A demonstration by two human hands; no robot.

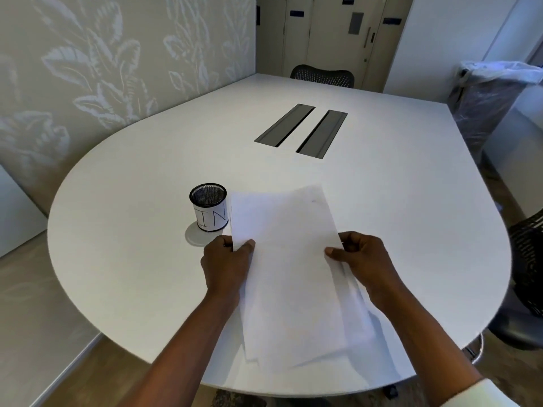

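A stack of white paper sheets (289, 259) is held above the white table (132, 230), long side pointing away from me. My left hand (227, 265) pinches its left edge with the thumb on top. My right hand (363, 259) pinches the right edge the same way. The lower sheets fan out loosely toward me. A black mesh pen cup (209, 210) with a white label reading "IN" stands upright just left of the paper's far corner, close to my left hand.
Two dark cable slots (302, 130) lie in the table's middle. A black mesh chair (323, 75) stands at the far side, another chair (526, 277) at the right edge. A lined bin (487, 104) stands at the far right. A patterned wall runs along the left.
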